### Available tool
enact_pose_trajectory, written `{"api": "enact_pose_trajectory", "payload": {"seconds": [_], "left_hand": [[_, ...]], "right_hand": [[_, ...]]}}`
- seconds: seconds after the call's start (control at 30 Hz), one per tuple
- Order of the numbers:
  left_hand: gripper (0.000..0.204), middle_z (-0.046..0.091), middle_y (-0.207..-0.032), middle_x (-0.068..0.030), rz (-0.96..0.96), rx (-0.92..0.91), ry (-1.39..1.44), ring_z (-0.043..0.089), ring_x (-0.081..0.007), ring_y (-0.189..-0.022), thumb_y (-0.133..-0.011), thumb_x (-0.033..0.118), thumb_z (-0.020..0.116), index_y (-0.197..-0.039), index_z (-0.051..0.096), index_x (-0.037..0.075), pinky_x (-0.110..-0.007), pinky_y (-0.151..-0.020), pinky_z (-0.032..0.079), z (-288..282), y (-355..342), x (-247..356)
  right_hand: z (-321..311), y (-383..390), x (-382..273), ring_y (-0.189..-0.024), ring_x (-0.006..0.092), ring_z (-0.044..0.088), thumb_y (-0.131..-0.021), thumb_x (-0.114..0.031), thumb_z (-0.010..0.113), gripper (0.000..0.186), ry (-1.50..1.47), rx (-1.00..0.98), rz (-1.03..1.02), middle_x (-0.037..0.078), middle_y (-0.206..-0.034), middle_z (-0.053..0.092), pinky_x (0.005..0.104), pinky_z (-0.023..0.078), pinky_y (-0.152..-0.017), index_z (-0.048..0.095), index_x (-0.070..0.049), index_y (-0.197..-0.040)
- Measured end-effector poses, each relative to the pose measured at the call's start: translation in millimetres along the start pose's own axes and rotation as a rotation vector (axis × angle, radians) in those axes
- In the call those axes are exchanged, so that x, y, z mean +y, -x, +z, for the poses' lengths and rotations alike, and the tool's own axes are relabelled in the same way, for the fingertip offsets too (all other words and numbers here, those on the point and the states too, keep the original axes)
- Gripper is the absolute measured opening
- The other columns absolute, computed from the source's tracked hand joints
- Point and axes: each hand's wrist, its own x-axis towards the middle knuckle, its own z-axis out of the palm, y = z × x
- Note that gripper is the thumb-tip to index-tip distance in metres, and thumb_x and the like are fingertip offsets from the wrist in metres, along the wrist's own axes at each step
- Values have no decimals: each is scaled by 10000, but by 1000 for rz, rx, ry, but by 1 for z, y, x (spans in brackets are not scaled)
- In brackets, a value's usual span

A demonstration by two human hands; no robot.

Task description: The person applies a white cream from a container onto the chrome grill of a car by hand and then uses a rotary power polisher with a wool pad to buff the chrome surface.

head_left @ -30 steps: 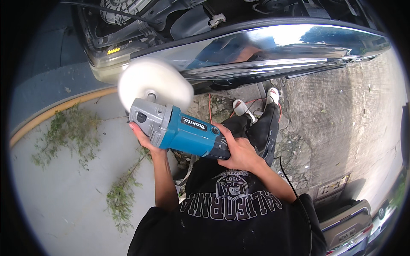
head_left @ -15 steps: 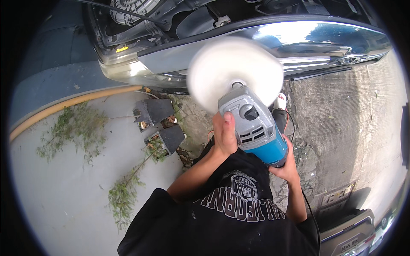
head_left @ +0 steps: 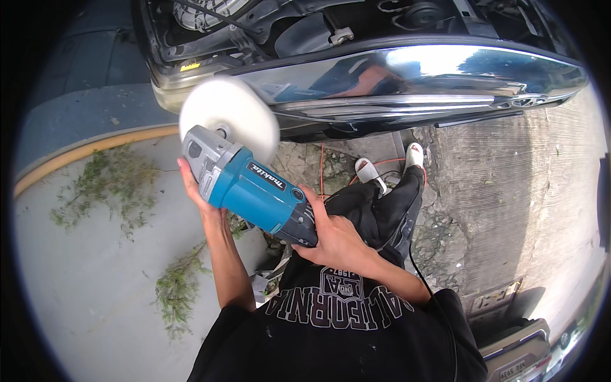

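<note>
A blue and grey electric polisher slants across the view, its rear end lower right. Its round white pad is smeared by motion, with uneven edges. The pad overlaps the left front corner of a car's glossy dark front panel; whether it touches is unclear. My left hand is closed on the grey head of the polisher, fingers partly hidden behind it. Around the dark rear grip wraps my right hand, thumb along the top side. A black cord runs down past my right arm.
An uncovered engine bay spans the top. Leafy branches hang over the pale surface at left, below a yellow pipe. My feet in white slippers stand on cracked concrete near an orange cord. Another vehicle sits lower right.
Both hands have carried the polisher left along the car's front, from the middle to its left corner. The tool has turned, its blue side now showing. Both slippers have come into sight.
</note>
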Motion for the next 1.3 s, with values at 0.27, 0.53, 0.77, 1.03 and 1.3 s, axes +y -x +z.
{"api": "enact_pose_trajectory", "payload": {"seconds": [0.27, 0.53, 0.77, 1.03, 1.3], "left_hand": [[624, 609, -1191, -149, -56, -61, 21, 635, -247, -1029, -1016, 521, 344, -1327, 480, -3, -372, -876, 532, 77, 42, -33], [639, 539, -1258, -166, 83, -514, -248, 520, -221, -1142, -1049, 462, 231, -1274, 476, -85, -343, -985, 396, 150, 95, -88], [630, 506, -1322, -150, 109, -280, -92, 527, -229, -1186, -1049, 482, 240, -1373, 404, -33, -360, -1019, 419, 98, 78, -94], [671, 497, -1335, -159, 202, 44, 37, 551, -255, -1179, -1026, 532, 282, -1394, 372, -22, -406, -984, 483, 73, 61, -101], [625, 521, -1306, -133, 277, -203, 28, 544, -219, -1167, -1037, 498, 295, -1362, 407, -23, -371, -1000, 446, 177, 112, -164]], "right_hand": [[-43, 73, 22, -1046, 481, 604, -650, -124, 769, 1041, -41, 201, 90, 278, -1211, 585, 459, 497, -928, 163, -89, -1495], [-57, 138, 115, -1200, 434, 542, -587, -67, 749, 1033, -24, 493, 78, 213, -1323, 541, 426, 444, -1018, 240, -127, -1484], [-54, 82, 120, -1033, 441, 614, -600, -107, 751, 1012, -12, 355, -70, 217, -1196, 615, 436, 506, -900, 252, -150, -1480], [-71, 25, 133, -851, 445, 640, -625, -160, 737, 1010, 133, 198, -212, 222, -1031, 665, 482, 518, -773, 223, -206, -1494], [-153, 98, 199, -1095, 431, 593, -593, -126, 756, 981, 72, 351, -199, 213, -1254, 601, 427, 503, -935, 303, -166, -1463]]}}
